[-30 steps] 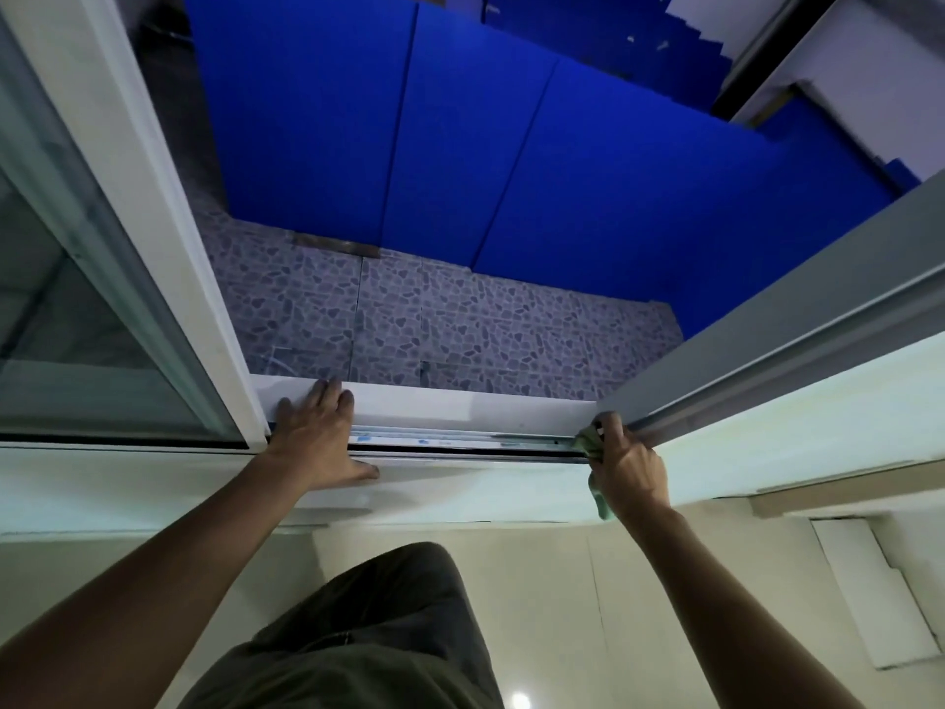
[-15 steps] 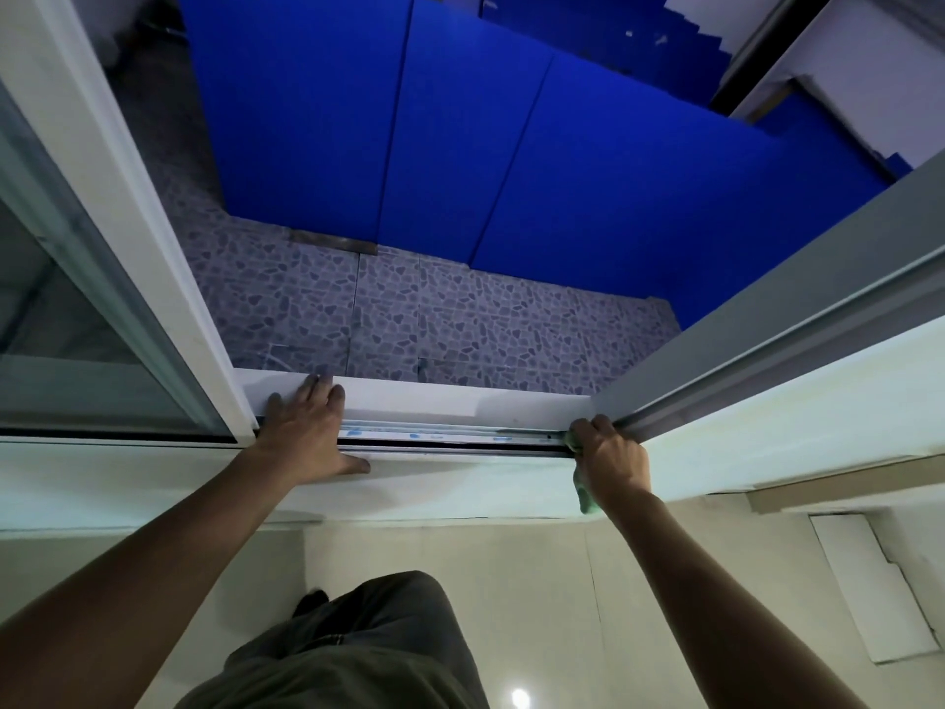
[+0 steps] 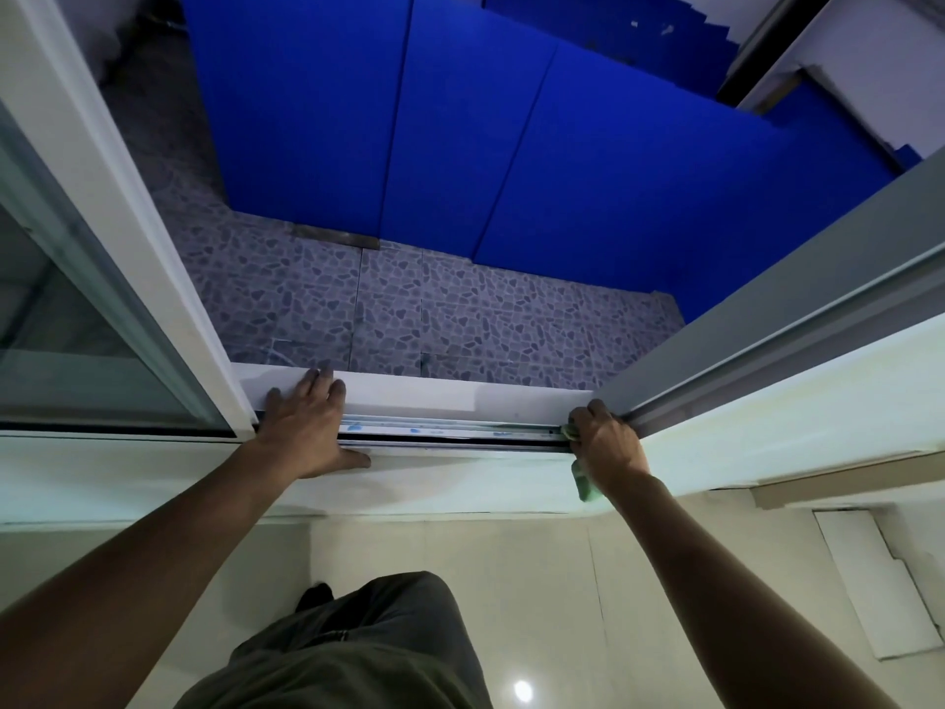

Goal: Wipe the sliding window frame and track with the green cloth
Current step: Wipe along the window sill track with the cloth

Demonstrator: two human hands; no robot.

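Note:
The window track [image 3: 460, 433] runs left to right along the sill, with thin metal rails and blue smudges on it. My right hand [image 3: 608, 445] is closed on the green cloth [image 3: 583, 481] at the track's right end, against the foot of the grey frame upright [image 3: 767, 319]. Only a small edge of the cloth shows by the fingers and a strip hangs below the palm. My left hand [image 3: 307, 427] lies flat and spread on the track and white sill, right beside the sliding sash [image 3: 133, 258].
The glass sash fills the left side. Beyond the opening lie a pebble-patterned tile floor [image 3: 419, 309] and blue wall panels [image 3: 460, 125]. A pale wall ledge [image 3: 767, 417] runs right of the frame. My legs and a glossy floor are below.
My right hand with the cloth has stayed at the track's right end, shifting only slightly against the frame. My left hand has kept its place on the sill.

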